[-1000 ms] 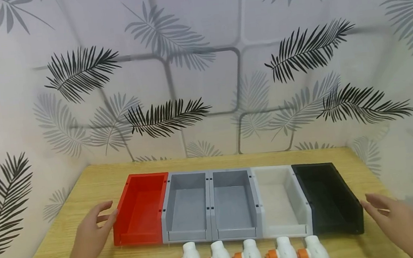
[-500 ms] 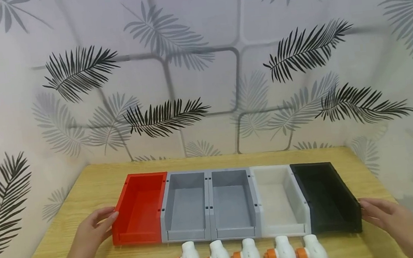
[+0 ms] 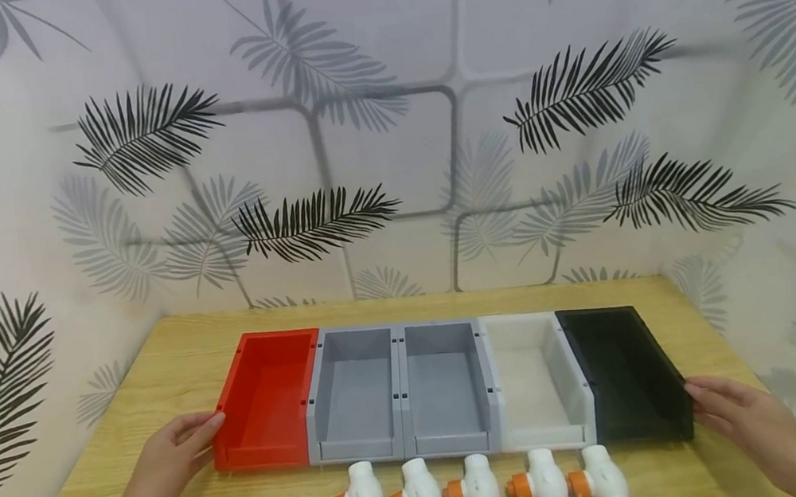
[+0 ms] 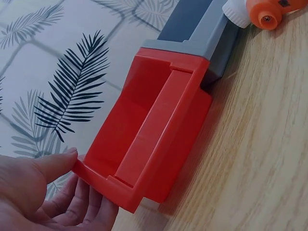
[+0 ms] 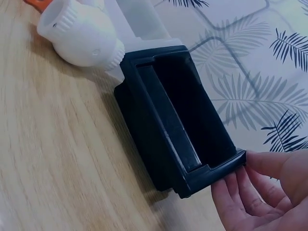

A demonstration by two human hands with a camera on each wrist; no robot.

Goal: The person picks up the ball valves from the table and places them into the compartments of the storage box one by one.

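A row of joined open-front plastic bins stands on the table: a red bin [image 3: 269, 405] at the left end, two grey bins [image 3: 357, 400] [image 3: 445, 392], a white bin [image 3: 536, 379] and a black bin [image 3: 626, 378] at the right end. My left hand [image 3: 167, 463] pinches the outer side edge of the red bin; in the left wrist view its thumb [image 4: 60, 163] lies at the rim and the fingers bend beneath. At the other end my right hand [image 3: 741, 415] pinches the black bin's outer edge, thumb on the rim in the right wrist view.
Several white valve-like pipe fittings [image 3: 480, 488] with orange handles lie in a row close in front of the bins. The wood-grain table [image 3: 185, 349] ends at a wall covering [image 3: 389, 153] printed with leaves.
Both hands have come in against the row's ends and now pinch the red and black bins. The bins look unmoved, apart from a slight shift of the view.
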